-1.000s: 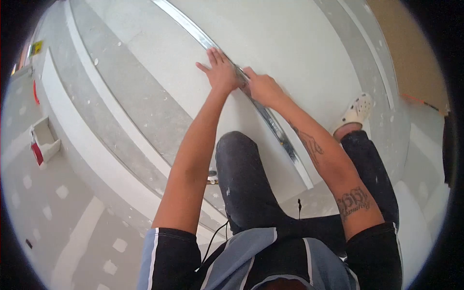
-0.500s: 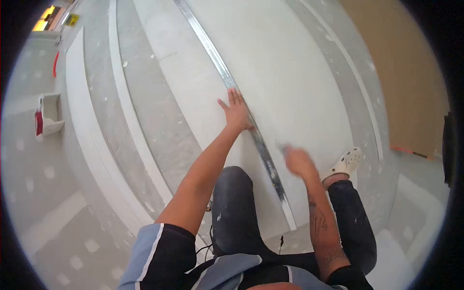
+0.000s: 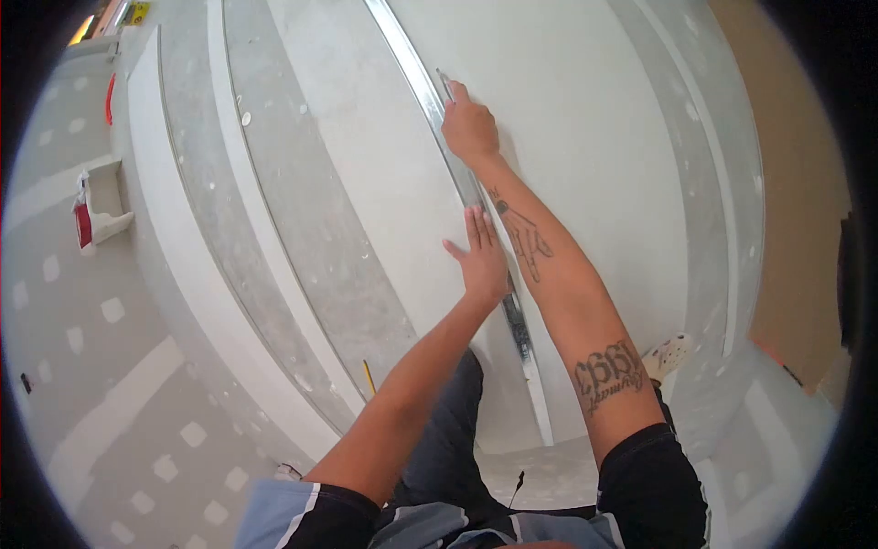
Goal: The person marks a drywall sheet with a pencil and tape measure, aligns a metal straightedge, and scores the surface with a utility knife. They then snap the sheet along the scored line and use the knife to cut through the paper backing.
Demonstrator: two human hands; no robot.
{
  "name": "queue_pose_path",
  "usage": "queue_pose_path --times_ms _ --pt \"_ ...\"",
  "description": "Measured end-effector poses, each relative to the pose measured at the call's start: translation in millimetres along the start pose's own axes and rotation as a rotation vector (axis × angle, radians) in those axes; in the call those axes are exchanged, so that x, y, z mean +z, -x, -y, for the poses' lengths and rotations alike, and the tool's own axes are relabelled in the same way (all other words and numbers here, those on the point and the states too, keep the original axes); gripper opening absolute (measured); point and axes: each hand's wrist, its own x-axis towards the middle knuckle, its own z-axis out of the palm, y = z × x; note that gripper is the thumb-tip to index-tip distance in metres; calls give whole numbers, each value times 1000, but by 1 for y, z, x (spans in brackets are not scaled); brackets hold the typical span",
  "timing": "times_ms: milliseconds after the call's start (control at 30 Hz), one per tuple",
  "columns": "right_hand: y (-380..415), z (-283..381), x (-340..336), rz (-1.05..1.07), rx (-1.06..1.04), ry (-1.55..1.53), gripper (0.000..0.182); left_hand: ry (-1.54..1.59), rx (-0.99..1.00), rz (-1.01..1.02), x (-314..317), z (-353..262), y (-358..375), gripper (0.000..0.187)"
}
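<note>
I see a metal straightedge lying lengthwise on the drywall sheet. My left hand lies flat on it; my right hand is farther along it. A pencil lies left of my knee, a shoe right.

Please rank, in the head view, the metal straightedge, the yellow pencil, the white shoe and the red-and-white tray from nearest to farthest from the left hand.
From the left hand:
1. Metal straightedge, touched by the fingers, running up and away.
2. Yellow pencil, below and to the left, on the board.
3. White shoe, lower right, past the right forearm.
4. Red-and-white tray, far left.
</note>
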Motion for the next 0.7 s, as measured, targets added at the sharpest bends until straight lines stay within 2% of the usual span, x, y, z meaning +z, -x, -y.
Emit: queue_pose_path --times_ms 67,133,167,233,267,333,467,700 --pt "-15 9 1 20 4 15 35 -6 -13 -7 -8 3 1 128" --pt "-33 16 5 25 -17 35 34 98 4 186 -29 6 1 108" --pt "-42 20 8 28 -39 50 33 106 -3 188 -31 6 -1 108" --pt "-57 28 8 45 -70 49 33 49 5 202 -29 6 -1 80" --pt "-63 33 8 52 -98 46 32 55 -4 205 -28 6 -1 80" --pt "-72 42 7 94 -83 66 33 36 -11 185 -25 5 -2 62" --pt "-83 48 13 187 -34 134 37 77 -20 166 -21 4 -3 59" --pt "-69 47 2 226 -40 130 42 88 -11 178 -32 9 -1 61"
